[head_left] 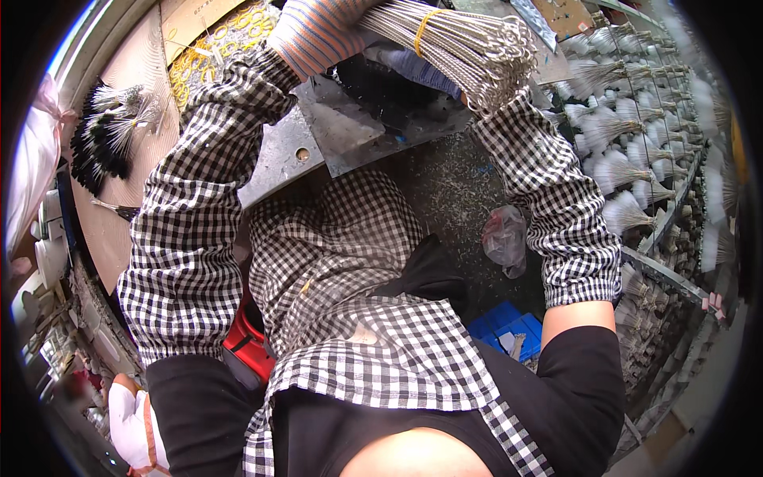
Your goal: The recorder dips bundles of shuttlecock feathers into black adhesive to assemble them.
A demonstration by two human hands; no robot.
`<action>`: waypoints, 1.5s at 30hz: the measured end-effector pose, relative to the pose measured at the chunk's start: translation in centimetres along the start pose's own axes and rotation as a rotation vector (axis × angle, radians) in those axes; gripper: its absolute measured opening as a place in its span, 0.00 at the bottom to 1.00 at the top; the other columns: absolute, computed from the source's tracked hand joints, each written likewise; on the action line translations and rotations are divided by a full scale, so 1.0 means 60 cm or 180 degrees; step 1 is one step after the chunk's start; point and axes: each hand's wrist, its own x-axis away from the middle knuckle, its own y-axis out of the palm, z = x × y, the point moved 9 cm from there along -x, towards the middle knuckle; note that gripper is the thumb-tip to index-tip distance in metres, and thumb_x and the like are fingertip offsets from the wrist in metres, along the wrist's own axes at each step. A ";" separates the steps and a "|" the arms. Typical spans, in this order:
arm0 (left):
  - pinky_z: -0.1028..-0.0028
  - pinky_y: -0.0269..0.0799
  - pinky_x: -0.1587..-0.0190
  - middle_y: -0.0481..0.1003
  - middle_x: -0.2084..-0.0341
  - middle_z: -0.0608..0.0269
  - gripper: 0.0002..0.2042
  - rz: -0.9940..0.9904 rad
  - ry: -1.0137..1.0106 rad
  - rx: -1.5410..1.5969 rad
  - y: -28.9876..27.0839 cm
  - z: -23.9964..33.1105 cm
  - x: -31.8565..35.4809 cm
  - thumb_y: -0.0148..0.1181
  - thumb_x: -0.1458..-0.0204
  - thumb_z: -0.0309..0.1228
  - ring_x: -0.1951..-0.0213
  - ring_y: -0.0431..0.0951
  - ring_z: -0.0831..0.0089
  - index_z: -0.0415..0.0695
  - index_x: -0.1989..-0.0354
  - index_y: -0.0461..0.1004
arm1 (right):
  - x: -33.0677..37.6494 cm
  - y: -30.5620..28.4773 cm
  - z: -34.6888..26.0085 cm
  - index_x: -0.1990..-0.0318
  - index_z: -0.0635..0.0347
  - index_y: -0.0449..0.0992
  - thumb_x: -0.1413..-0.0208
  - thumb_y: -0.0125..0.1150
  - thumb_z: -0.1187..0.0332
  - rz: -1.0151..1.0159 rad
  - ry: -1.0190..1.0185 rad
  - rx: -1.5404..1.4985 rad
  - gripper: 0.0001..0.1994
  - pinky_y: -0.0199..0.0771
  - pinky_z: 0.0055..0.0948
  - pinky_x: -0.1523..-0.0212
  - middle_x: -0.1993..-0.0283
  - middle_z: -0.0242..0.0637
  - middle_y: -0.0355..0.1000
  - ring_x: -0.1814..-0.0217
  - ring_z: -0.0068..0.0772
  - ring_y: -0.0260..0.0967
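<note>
**Bundle of wires held over the metal plate**

We take the metal plate at the top middle of the view as our landmark. The largest thing near it is the rack well to its right, loaded row upon row with tied bundles of pale wires, fanned at their ends. To us that full rack suggests much of the bundling is already done. Well to the left of the plate lies a brown board carrying a dark clump of black-sleeved wires with light tips. Just up and left of the plate sits a heap of yellow bands, still plentiful, so we judge more tying remains.

Below the plate, a dark floor strewn with fine clippings shows between our checked sleeves, with a crumpled plastic bag on it and a blue crate farther down.

Above the plate, reaching past its right edge, we hold the bundle of wires, a thick sheaf of pale looped wires already girded by one yellow band. Our left hand, in a striped glove, is closed around one end of the sheaf, just above the plate's upper left corner. Our right hand sits beneath the bundle, mostly hidden by the wires; it seems to support them, but we cannot tell how its fingers are set.
</note>
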 end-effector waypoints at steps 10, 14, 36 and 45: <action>0.62 0.70 0.54 0.76 0.68 0.64 0.16 0.0029 -0.0179 0.0088 0.003 -0.015 0.007 0.69 0.66 0.32 0.59 0.74 0.59 0.50 0.64 0.77 | -0.246 0.223 0.007 0.48 0.53 0.75 0.43 0.63 0.53 -0.0042 0.0167 0.0052 0.20 0.77 0.35 0.53 0.59 0.41 0.78 0.59 0.39 0.77; 0.61 0.70 0.54 0.76 0.68 0.63 0.17 0.0001 -0.0148 0.0120 0.012 -0.010 0.004 0.69 0.66 0.32 0.58 0.74 0.58 0.49 0.63 0.76 | -0.221 0.225 0.016 0.47 0.52 0.75 0.43 0.62 0.52 -0.0033 0.0245 0.0112 0.21 0.77 0.35 0.53 0.59 0.41 0.78 0.59 0.39 0.77; 0.61 0.73 0.58 0.74 0.68 0.62 0.14 0.0092 -0.0223 -0.0013 -0.021 -0.001 -0.012 0.65 0.63 0.27 0.60 0.74 0.57 0.49 0.63 0.76 | -0.232 0.210 -0.010 0.40 0.53 0.68 0.41 0.57 0.48 -0.1288 0.0838 -0.0310 0.27 0.69 0.39 0.41 0.49 0.46 0.72 0.42 0.44 0.68; 0.63 0.70 0.57 0.74 0.69 0.68 0.16 -0.0393 0.0170 -0.0435 0.025 0.012 0.004 0.67 0.64 0.33 0.59 0.73 0.62 0.55 0.63 0.77 | -0.229 0.194 0.013 0.49 0.57 0.74 0.43 0.63 0.56 -0.0527 -0.0931 -0.0279 0.20 0.75 0.37 0.49 0.57 0.42 0.77 0.53 0.40 0.76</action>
